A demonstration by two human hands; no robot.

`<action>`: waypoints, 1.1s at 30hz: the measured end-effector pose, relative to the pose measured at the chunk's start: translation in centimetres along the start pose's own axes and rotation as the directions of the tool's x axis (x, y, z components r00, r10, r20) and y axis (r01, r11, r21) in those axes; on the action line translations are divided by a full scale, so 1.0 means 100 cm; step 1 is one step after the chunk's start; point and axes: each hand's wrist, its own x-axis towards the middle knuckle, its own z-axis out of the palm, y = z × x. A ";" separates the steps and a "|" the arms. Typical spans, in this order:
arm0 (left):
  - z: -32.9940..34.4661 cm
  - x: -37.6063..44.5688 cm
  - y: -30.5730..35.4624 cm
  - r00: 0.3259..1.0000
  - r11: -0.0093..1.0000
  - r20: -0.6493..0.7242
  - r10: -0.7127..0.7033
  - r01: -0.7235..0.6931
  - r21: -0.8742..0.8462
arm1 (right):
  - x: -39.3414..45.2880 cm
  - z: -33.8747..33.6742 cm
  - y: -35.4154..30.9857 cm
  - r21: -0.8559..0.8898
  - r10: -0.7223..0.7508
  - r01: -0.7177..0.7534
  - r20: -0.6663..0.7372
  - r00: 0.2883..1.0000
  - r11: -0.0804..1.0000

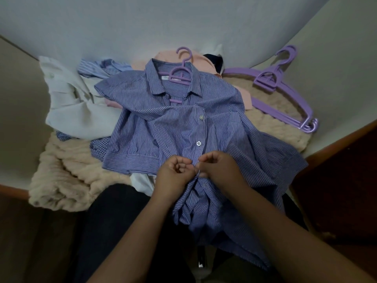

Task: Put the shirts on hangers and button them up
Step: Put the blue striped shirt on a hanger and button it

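Note:
A blue striped short-sleeved shirt (167, 123) lies face up on a fluffy beige blanket (67, 170), with a purple hanger (180, 72) inside its collar. Two white buttons on the placket, the upper (201, 117) and the lower (199, 143), are fastened. Just below them my left hand (173, 172) and my right hand (219, 166) pinch the two placket edges together at a third button, which my fingers mostly hide. The shirt's hem hangs crumpled over my lap.
Spare purple hangers (285, 88) are stacked on the blanket at the right. A white shirt (69, 103), a light blue striped shirt (102, 68) and a pink garment (169, 56) are piled behind and left. Grey walls close in behind, and a brown wooden edge (336, 144) runs along the right.

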 end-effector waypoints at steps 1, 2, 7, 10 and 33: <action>0.000 0.000 0.000 1.000 1.000 -0.004 0.006 -0.006 0.012 | 0.000 0.000 0.001 -0.003 0.003 -0.003 -0.017 1.000 1.000; 0.001 0.000 0.000 1.000 1.000 -0.010 0.008 -0.008 0.021 | 0.000 0.000 0.001 -0.005 0.001 -0.001 -0.028 1.000 1.000; 0.000 0.001 -0.002 1.000 0.999 -0.021 -0.023 0.023 0.026 | 0.000 -0.001 0.002 -0.022 -0.050 0.049 -0.012 0.999 0.999; -0.004 0.005 -0.001 0.996 0.996 -0.001 -0.084 0.084 -0.014 | 0.000 -0.004 0.002 0.004 -0.073 0.073 0.028 0.997 0.997; -0.013 0.014 0.001 0.970 0.977 0.155 -0.185 0.199 -0.076 | 0.016 -0.014 -0.001 -0.050 0.110 -0.104 0.148 0.983 0.993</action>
